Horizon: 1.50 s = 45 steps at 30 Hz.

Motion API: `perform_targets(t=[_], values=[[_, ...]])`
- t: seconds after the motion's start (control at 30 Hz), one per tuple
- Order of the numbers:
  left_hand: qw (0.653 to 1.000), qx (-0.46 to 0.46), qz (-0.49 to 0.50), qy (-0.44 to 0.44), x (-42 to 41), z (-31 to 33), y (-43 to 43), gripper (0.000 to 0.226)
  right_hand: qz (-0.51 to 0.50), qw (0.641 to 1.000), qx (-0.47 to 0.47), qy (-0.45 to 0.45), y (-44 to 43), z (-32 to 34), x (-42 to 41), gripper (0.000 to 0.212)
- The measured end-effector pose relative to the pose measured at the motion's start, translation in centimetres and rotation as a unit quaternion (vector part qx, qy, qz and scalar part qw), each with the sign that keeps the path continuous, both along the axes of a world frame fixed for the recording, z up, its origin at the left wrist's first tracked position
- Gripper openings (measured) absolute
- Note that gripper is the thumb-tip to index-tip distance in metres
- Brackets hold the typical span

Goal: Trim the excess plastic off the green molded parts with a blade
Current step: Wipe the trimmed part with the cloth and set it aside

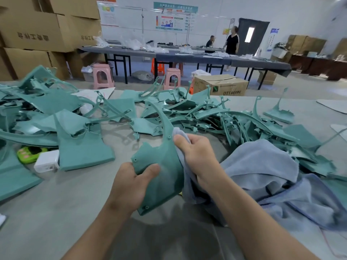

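Currently, head view: left hand (131, 182) is gripping a green molded part (161, 166), near centre above the table (56, 212); right hand (197, 152) is clutching a blue cloth (262, 166) against its right edge. No blade is showing. Advice: bracing the part firmly, thumb clear of the edge being worked.

Teal-green molded part (161, 169), pale blue cloth (262, 171).
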<state>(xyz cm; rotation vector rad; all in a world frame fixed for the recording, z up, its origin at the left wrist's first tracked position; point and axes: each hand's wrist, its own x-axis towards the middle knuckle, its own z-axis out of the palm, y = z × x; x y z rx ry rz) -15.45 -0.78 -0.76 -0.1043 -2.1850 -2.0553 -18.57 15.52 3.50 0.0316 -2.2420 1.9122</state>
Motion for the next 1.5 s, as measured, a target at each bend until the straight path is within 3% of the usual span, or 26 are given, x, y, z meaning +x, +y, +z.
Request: perform_targets(t=[0.13, 0.23, 0.5, 0.63, 0.73, 0.8, 0.9, 0.97, 1.03, 1.2, 1.27, 1.43, 1.5], values=[[0.995, 0.098, 0.014, -0.017, -0.5, 0.2, -0.4, 0.013, -0.010, 0.998, 0.056, 0.004, 0.8, -2.7, 2.3, 0.046], [0.988, 0.137, 0.048, -0.044, -0.7, 0.4, -0.6, 0.022, -0.002, 0.998, 0.066, 0.005, 1.3, -3.9, 3.6, 0.036], [0.981, 0.159, 0.086, -0.067, -0.3, -0.4, 0.4, 0.010, 0.046, 0.995, -0.075, -0.038, 1.8, -3.5, 4.5, 0.036], [0.978, 0.165, 0.114, -0.064, -0.3, -0.6, 1.1, 0.013, -0.042, 0.996, -0.079, -0.028, 1.6, -3.6, 4.4, 0.033], [0.966, 0.197, 0.158, -0.053, -0.3, -0.6, 1.3, 0.011, -0.182, 0.982, -0.030, 0.036, 2.3, -3.8, 4.6, 0.040], [0.973, 0.148, 0.174, -0.027, -0.2, -0.7, 1.2, 0.012, -0.210, 0.970, 0.057, 0.109, 2.3, -3.3, 5.4, 0.036], [0.980, 0.126, 0.154, -0.011, 0.3, -0.8, 1.9, 0.017, -0.119, 0.949, 0.241, 0.166, 0.5, -2.9, 6.1, 0.020], [0.979, 0.146, 0.138, -0.018, 0.6, -1.1, 2.9, 0.022, -0.035, 0.937, 0.326, 0.120, -1.3, -3.6, 6.4, 0.047], [0.969, 0.187, 0.152, -0.050, 0.7, -1.2, 3.3, 0.026, 0.036, 0.928, 0.355, 0.103, -2.8, -4.2, 6.9, 0.065], [0.923, 0.344, 0.113, -0.127, 0.3, -0.5, 1.8, 0.028, 0.172, 0.914, 0.339, 0.142, -3.9, -4.1, 7.6, 0.063], [0.915, 0.370, 0.101, -0.127, 0.2, -0.5, 1.8, 0.039, 0.175, 0.902, 0.366, 0.149, -3.3, -4.0, 7.2, 0.067], [0.937, 0.306, 0.114, -0.124, 0.2, -0.4, 2.3, 0.034, 0.025, 0.875, 0.474, 0.090, -1.9, -3.1, 5.3, 0.067], [0.948, 0.263, 0.137, -0.112, 0.0, -0.7, 1.9, 0.031, 0.056, 0.882, 0.457, 0.104, -1.9, -3.5, 5.5, 0.069]])
